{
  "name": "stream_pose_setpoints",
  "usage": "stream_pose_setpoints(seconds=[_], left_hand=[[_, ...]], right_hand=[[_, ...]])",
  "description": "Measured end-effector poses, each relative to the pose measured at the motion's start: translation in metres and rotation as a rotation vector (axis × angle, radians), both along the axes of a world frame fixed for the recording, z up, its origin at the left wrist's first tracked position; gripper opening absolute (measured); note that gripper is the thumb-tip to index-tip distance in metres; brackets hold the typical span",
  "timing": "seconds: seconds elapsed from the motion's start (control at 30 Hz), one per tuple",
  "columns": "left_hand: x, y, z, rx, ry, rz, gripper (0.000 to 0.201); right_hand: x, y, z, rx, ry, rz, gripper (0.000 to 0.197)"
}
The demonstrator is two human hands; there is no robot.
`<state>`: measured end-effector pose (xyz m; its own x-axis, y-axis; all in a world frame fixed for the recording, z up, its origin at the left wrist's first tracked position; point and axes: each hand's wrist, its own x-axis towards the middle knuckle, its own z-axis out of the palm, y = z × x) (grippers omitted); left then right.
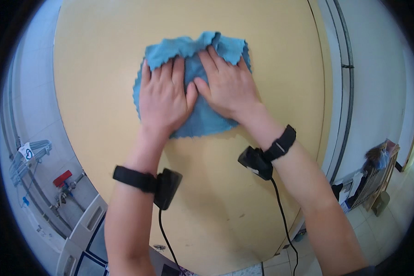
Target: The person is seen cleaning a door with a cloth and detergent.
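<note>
A blue cloth point(202, 120) with zigzag edges lies against a pale yellow door point(101, 60). Its upper edge is folded over toward me and covers some of my fingertips. My left hand point(164, 94) rests flat on the left part of the cloth, fingers stretched upward. On the right part, my right hand point(229, 87) presses with its palm down and fingers extended. Both thumbs point inward and almost meet in the middle. Neither hand is closed around the cloth.
Black straps hold small devices point(168, 188) on both wrists, with cables hanging down. Pipes with a red-handled valve point(62, 178) and blue hangers point(32, 158) are on the left wall. At right stand a wooden rack point(377, 172) and a dark pipe point(349, 92).
</note>
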<state>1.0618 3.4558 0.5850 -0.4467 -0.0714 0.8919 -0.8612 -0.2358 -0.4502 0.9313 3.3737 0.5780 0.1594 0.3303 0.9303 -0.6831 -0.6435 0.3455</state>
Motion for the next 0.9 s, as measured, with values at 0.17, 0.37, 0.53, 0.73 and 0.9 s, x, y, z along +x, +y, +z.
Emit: stream_pose_setpoints(seconds=[0.17, 0.37, 0.53, 0.73, 0.9], left_hand=[[0.002, -0.008, 0.002, -0.073, 0.019, 0.008, 0.048], [-0.005, -0.005, -0.065, 0.038, 0.095, 0.015, 0.048], [-0.003, 0.001, -0.084, 0.151, 0.137, 0.037, 0.053], [-0.005, 0.004, -0.024, 0.076, 0.116, -0.020, 0.056], [-0.008, 0.003, -0.044, 0.132, 0.180, -0.022, 0.055]], right_hand=[[0.005, 0.000, 0.004, 0.041, -0.038, 0.030, 0.055], [-0.007, -0.003, -0.061, 0.110, 0.034, 0.040, 0.060], [-0.011, 0.001, -0.059, 0.083, 0.060, 0.049, 0.058], [-0.003, 0.014, -0.012, 0.139, 0.001, 0.046, 0.052], [-0.012, 0.006, -0.047, 0.072, 0.016, 0.090, 0.053]])
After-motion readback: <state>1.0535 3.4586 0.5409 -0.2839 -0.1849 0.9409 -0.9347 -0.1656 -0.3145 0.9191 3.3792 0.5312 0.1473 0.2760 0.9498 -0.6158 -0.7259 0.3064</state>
